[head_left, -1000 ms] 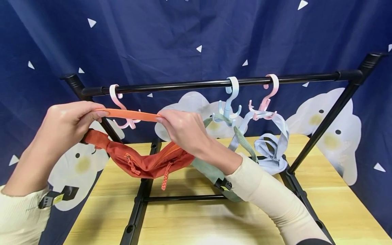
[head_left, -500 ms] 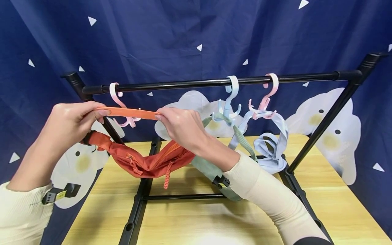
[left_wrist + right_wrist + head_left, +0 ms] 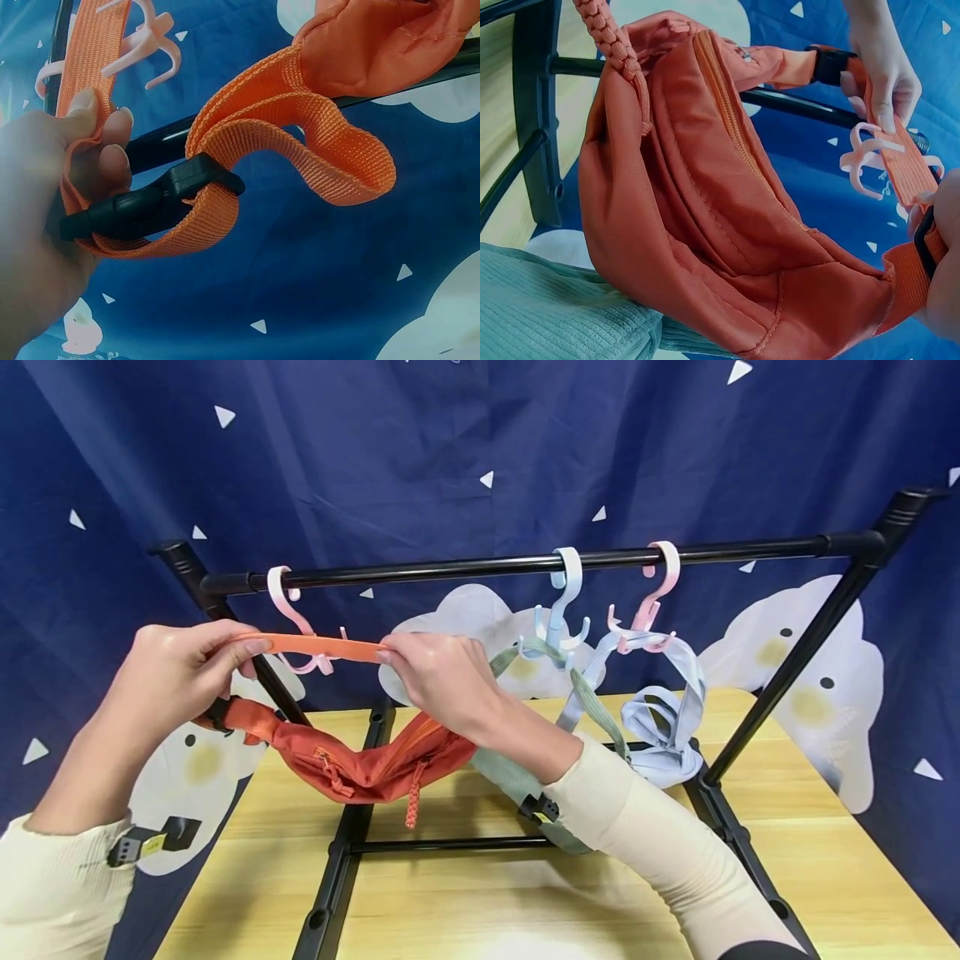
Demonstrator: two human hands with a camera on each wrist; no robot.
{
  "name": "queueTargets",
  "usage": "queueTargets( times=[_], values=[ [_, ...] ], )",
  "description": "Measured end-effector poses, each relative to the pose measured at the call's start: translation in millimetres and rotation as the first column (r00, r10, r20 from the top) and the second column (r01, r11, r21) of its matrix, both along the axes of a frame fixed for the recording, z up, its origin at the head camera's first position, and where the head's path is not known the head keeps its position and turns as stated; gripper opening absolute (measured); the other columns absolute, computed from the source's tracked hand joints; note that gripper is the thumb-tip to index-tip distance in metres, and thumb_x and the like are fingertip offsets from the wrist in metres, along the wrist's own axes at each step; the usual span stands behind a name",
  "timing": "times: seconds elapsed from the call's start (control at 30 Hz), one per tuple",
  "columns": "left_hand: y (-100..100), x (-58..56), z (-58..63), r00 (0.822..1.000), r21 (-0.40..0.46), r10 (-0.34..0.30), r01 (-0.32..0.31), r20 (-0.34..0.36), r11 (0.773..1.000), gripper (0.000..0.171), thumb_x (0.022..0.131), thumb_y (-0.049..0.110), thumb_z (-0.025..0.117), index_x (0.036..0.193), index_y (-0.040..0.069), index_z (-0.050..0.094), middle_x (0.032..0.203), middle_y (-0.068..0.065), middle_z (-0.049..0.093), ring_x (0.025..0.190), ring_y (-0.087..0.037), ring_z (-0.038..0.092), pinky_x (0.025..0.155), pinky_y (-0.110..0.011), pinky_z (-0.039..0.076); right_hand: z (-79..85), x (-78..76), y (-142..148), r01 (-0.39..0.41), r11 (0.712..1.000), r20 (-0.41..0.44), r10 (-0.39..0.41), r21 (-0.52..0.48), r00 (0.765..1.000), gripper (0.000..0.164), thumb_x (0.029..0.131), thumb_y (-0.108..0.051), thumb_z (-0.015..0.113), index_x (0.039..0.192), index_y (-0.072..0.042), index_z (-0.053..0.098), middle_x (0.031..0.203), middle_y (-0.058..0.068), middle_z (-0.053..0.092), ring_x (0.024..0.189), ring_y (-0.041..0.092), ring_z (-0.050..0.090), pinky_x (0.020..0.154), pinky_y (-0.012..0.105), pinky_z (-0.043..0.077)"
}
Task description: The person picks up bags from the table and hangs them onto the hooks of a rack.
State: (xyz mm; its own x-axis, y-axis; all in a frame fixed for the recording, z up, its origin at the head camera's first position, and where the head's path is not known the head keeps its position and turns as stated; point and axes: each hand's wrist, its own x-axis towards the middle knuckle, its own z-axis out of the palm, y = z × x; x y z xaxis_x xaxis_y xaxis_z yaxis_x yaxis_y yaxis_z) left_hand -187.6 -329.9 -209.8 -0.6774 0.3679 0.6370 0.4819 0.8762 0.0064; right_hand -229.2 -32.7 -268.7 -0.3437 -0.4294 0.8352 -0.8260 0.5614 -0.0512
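Between my two hands an orange strap [image 3: 326,647] of a red-orange waist bag [image 3: 367,768] is stretched out. My left hand [image 3: 191,664] pinches it between thumb and fingers at the left end. At the right end my right hand [image 3: 442,681] pinches it too. Below hangs the bag, zipped, with a braided zipper pull [image 3: 412,797]. A black buckle [image 3: 150,206] on the strap lies against my left palm in the left wrist view. Just behind the strap, a pink hook [image 3: 280,593] hangs from the black bar [image 3: 450,570], its lower prongs partly hidden by the strap.
A blue hook [image 3: 570,585] carries a green bag [image 3: 510,777], partly behind my right forearm. Right of it, another pink hook [image 3: 663,581] carries a light blue strapped bag [image 3: 667,764]. The black rack stands on a wooden table [image 3: 450,902], before a dark blue curtain [image 3: 420,460].
My left hand has shifted slightly right and down, and the strap has come a little lower in front of the pink hook. Both hands keep their hold.
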Motion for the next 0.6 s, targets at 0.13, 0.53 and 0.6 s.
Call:
queueTargets(
  times=[0.13, 0.53, 0.6],
  values=[
    [-4, -2.4, -6.9, 0.999, 0.007, -0.027, 0.027, -0.03, 1.0, 0.002, 0.092, 0.011, 0.077, 0.094, 0.009, 0.077, 0.056, 0.006, 0.057, 0.048, 0.012, 0.037, 0.046, -0.014, 0.031, -2.8, 0.0, -2, -0.002, 1.0, 0.008, 0.002, 0.007, 1.0, 0.015, 0.105, -0.023, 0.061, 0.102, -0.015, 0.073, 0.071, -0.008, 0.068, 0.055, 0.009, 0.059, 0.046, 0.029, 0.046],
    [-3, -3.4, -20.6, 0.997, 0.006, -0.05, 0.051, -0.064, 0.999, 0.008, 0.089, 0.007, 0.079, 0.096, 0.012, 0.079, 0.056, 0.006, 0.059, 0.049, 0.013, 0.036, 0.047, -0.015, 0.029, -9.9, -2.9, -2, 0.004, 1.0, 0.002, -0.004, 0.001, 1.0, 0.015, 0.104, -0.024, 0.063, 0.101, -0.015, 0.074, 0.074, -0.007, 0.071, 0.052, 0.009, 0.057, 0.045, 0.029, 0.046],
    [-3, -3.8, -21.4, 0.996, 0.009, -0.061, 0.061, -0.073, 0.998, 0.007, 0.089, 0.007, 0.079, 0.094, 0.011, 0.079, 0.054, 0.006, 0.059, 0.048, 0.013, 0.036, 0.047, -0.015, 0.028, -10.8, -3.4, -2, 0.002, 1.0, 0.014, -0.002, 0.003, 1.0, 0.015, 0.105, -0.023, 0.063, 0.101, -0.015, 0.075, 0.075, -0.007, 0.073, 0.052, 0.009, 0.057, 0.045, 0.028, 0.046]
  ],
)
